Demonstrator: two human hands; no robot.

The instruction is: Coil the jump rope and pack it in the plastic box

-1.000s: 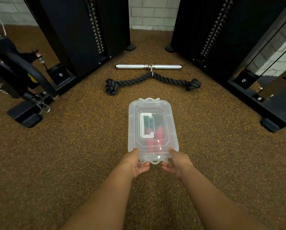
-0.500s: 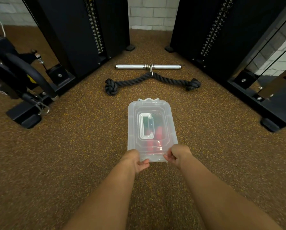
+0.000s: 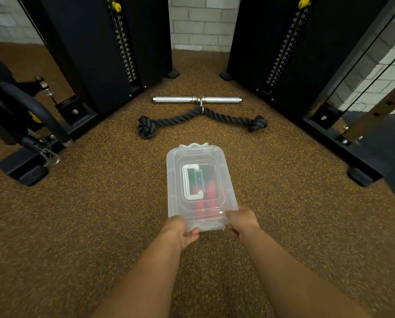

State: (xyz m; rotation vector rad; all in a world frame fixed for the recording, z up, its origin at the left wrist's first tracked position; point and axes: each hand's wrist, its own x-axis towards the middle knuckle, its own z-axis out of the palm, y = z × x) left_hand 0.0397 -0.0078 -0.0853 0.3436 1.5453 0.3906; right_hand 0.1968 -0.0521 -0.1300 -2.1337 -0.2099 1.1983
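Observation:
A clear plastic box (image 3: pixel 176 177) with its lid on lies on the speckled brown floor in front of me. Through the lid I see the jump rope (image 3: pixel 207 198) inside: red handles near me and a dark green part farther in. My left hand (image 3: pixel 181 230) grips the near left corner of the box. My right hand (image 3: pixel 241 220) grips the near right corner. Both sets of fingers curl under the near lid edge.
A black knotted rope attachment (image 3: pixel 201 118) and a chrome bar (image 3: pixel 196 99) lie just beyond the box. Black weight-stack towers (image 3: pixel 100 53) stand left and right. A machine base (image 3: pixel 24 166) sits at left, another foot (image 3: pixel 359 175) at right.
The hands shifted slightly on the near end of the box, closing tighter on its corners. The box has barely moved.

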